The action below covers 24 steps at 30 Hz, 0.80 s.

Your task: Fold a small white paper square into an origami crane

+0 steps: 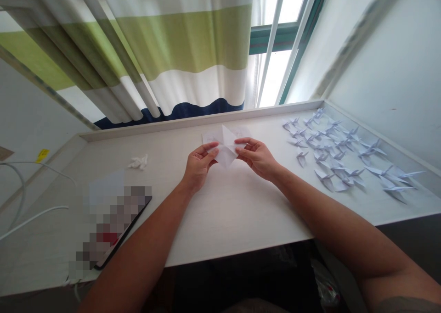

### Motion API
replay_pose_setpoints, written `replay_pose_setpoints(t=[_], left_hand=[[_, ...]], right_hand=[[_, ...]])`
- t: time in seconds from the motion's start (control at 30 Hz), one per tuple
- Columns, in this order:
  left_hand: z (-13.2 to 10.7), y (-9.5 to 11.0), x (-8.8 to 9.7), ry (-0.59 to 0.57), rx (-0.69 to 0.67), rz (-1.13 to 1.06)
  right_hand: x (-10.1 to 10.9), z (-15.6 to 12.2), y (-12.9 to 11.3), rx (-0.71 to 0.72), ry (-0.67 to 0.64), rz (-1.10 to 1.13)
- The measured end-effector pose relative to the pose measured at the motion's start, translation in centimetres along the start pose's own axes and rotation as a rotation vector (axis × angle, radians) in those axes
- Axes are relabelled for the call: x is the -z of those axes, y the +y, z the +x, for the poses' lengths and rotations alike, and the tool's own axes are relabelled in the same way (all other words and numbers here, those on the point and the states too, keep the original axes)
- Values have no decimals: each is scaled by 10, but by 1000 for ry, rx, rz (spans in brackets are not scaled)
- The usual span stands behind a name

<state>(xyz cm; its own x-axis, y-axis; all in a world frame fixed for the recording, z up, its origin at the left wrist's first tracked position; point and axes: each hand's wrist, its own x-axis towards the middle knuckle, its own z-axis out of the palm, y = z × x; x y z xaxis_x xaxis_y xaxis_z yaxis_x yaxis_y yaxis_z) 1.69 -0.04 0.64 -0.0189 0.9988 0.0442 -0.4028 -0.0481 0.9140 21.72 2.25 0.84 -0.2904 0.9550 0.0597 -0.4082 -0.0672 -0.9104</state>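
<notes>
Both hands pinch one white folded paper [225, 148] just above the bench [220, 212]: left hand [199, 164] grips its left edge, right hand [257, 156] its right. Many paper cranes [339, 154] lie right of the right hand.

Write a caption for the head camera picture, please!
Left hand and right hand hold a folded paper at a desk, paper cranes nearby.

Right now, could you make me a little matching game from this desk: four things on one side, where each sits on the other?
Things: 1 folded paper sheet; 2 paper cranes; 3 crumpled scrap; 4 striped curtain.
Places: A hanging behind the desk; B in rows on the desk's right side; C held between the left hand and right hand; D alone, left of the hands.
Pairs: 1-C; 2-B; 3-D; 4-A.
</notes>
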Motion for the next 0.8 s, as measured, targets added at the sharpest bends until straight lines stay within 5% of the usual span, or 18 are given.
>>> replay_pose_setpoints(t=[0.33,0.63,0.8], left_hand=[[2,-2,3,-58,92,-22],[-2,-4,0,-107,93,9],[-4,-5,-2,-93,49,152]], right_hand=[[1,1,6,-51,19,1],[-3,-3,4,-120,-117,-20],[1,2,7,-80,26,-1]])
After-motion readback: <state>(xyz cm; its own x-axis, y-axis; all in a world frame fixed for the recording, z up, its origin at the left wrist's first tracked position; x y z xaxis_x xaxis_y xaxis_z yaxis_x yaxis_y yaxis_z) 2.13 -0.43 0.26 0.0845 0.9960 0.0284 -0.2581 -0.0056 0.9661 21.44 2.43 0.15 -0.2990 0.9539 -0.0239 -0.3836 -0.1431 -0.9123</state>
